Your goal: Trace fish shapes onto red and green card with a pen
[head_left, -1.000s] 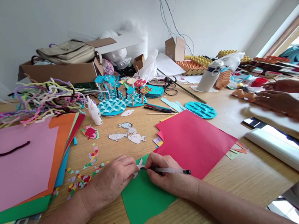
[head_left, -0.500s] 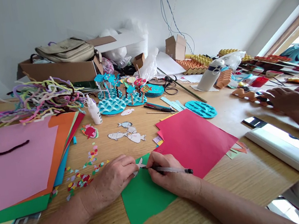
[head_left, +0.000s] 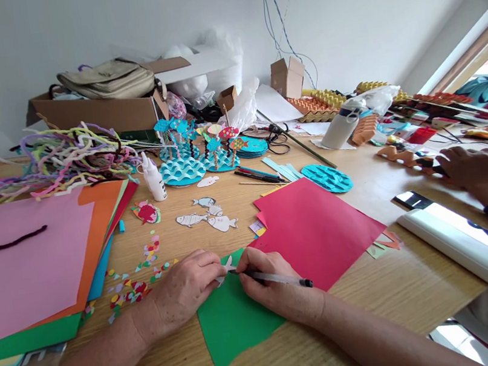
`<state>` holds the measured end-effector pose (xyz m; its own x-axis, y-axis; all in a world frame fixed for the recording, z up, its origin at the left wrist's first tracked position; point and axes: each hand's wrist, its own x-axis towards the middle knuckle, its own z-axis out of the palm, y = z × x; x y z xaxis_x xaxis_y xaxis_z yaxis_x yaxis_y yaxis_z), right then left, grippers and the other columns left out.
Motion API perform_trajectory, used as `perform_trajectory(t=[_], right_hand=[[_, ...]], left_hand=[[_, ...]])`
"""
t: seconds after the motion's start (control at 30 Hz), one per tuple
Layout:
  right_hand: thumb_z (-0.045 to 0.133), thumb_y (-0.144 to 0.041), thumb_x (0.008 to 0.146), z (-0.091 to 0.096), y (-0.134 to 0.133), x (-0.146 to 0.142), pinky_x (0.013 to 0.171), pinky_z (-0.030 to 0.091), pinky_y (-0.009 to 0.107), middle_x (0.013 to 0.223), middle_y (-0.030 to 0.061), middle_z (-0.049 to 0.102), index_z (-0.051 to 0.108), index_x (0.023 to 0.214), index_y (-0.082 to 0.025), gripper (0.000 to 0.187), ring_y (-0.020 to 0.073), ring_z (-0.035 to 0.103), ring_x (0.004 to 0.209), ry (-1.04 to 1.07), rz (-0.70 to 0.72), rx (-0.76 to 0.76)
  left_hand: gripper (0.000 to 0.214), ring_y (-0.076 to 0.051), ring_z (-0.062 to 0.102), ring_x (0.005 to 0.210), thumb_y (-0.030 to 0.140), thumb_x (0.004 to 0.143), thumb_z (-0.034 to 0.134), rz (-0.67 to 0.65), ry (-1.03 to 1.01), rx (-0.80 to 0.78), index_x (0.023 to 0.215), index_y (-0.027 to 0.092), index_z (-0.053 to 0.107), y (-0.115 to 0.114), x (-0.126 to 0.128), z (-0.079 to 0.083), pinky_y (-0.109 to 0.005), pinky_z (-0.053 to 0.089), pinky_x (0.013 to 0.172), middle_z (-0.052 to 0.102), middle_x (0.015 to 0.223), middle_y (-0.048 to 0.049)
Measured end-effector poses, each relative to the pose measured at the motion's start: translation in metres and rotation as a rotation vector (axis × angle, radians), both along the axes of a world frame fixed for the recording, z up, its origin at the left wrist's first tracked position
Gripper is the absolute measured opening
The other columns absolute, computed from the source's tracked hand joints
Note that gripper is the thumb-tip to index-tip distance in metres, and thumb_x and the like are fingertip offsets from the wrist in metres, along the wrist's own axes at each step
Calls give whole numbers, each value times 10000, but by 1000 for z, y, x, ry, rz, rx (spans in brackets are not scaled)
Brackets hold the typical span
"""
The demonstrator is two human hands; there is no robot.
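Under both hands lies a torn-edged sheet of green paper (head_left: 237, 324). My left hand (head_left: 194, 279), fingers drawn together, pins a small white paper fish cutout (head_left: 229, 265) against it; most of the cutout is hidden, only the tail end showing. A pen (head_left: 281, 279) with a clear barrel and black end is gripped in my right hand (head_left: 270, 277), its tip at the cutout's edge. Further back lie several white paper fish (head_left: 223, 223) with drawn outlines, and a red decorated paper fish (head_left: 147, 212). A red paper sheet (head_left: 319, 227) lies right of the green one.
Coloured paper sheets (head_left: 30, 258) are stacked at left, beside scattered confetti (head_left: 131, 290). A glue bottle (head_left: 153, 178) stands near blue wave models (head_left: 182, 172). Pipe cleaners (head_left: 79, 152) heap up behind. At right, a co-worker's hands (head_left: 471, 167) are above a white device (head_left: 464, 248).
The pen and my right hand have shifted very slightly left along the cutout. My left hand stays in place, and the view has tilted a little.
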<state>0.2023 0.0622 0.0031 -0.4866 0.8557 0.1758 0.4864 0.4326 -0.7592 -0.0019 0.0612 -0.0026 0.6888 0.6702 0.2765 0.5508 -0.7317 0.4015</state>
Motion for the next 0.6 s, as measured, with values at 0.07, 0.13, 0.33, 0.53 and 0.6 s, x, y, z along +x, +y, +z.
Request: perform_trajectory(t=[0.07,0.13,0.33,0.53,0.6], right_hand=[[476,-119,712,0,-1,0,480,331,194,549,-62,479,465,739,-225,109,103,426,476,-16,-4,2],[479,-121,722,1,-1,0,477,329,194,546,-65,471,467,747,-224,106,103,423,474,-20,0,-2],[483,-115,736,7,-4,-4,485,331,192,585,-56,500,475,756,-219,106,106,449,503,-42,-15,4],[479,-101,730,11,-11,-9,472,307,192,551,-66,448,479,744,-217,117,105,415,483,-89,-70,15],[478,-103,733,9,-13,-10,479,313,195,553,-64,447,486,748,-215,113,108,419,486,-82,-91,22]], left_hand=[[206,-172,548,836,153,969,410,1,1,-3,980,175,614,0,0,0,-273,457,730,594,886,-39],[197,-175,548,843,153,966,419,-2,0,-8,980,170,615,0,0,-1,-276,456,735,594,894,-43],[179,-169,542,834,128,949,438,1,-12,-39,944,175,610,0,-2,-1,-262,448,718,578,880,-33],[179,-166,544,827,128,945,442,-1,-17,-51,943,178,615,-1,-2,3,-260,452,722,576,870,-27],[166,-168,543,834,124,939,460,-3,-16,-51,943,177,617,-1,-2,3,-262,450,731,574,872,-26]])
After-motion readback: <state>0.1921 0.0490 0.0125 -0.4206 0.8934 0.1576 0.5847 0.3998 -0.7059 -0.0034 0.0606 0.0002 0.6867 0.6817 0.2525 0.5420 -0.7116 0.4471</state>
